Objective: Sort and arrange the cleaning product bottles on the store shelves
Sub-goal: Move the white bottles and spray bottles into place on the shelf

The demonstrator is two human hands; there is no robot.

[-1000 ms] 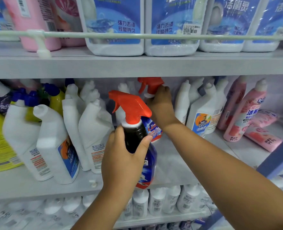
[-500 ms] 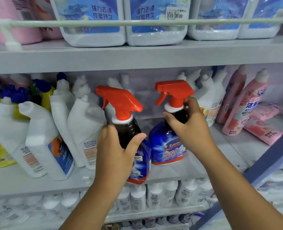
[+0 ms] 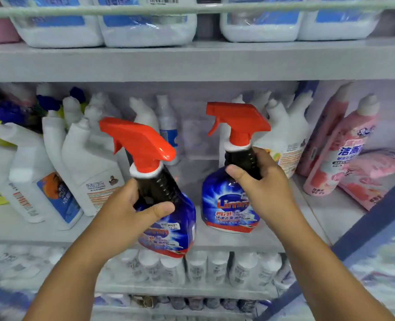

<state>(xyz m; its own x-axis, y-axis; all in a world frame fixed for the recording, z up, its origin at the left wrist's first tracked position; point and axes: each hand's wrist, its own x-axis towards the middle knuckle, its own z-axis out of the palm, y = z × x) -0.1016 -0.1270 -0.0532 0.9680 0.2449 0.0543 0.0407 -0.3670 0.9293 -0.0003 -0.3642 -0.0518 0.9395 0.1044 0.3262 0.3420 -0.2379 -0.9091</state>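
The left hand point(image 3: 131, 209) wraps the dark neck of a blue spray bottle point(image 3: 166, 218), thumb across the front, and carries it tilted in front of the middle shelf point(image 3: 215, 240), its base hanging past the front edge and not resting on anything. The right hand point(image 3: 266, 188) curls round the neck of a matching second spray bottle point(image 3: 231, 195), which looks to be standing upright on the shelf with its label facing out, though its base contact is hard to confirm. The sensible move, as I judge it, is to right the left bottle, set its base down flat just beside the other in the gap, and turn both red triggers the same way with labels forward. Grip low on the neck, clear of the trigger, so nothing sprays. Watch the leaning white angled-neck bottles point(image 3: 85, 167) to the left and the white bottles point(image 3: 289, 135) behind on the right; a nudge could topple them.
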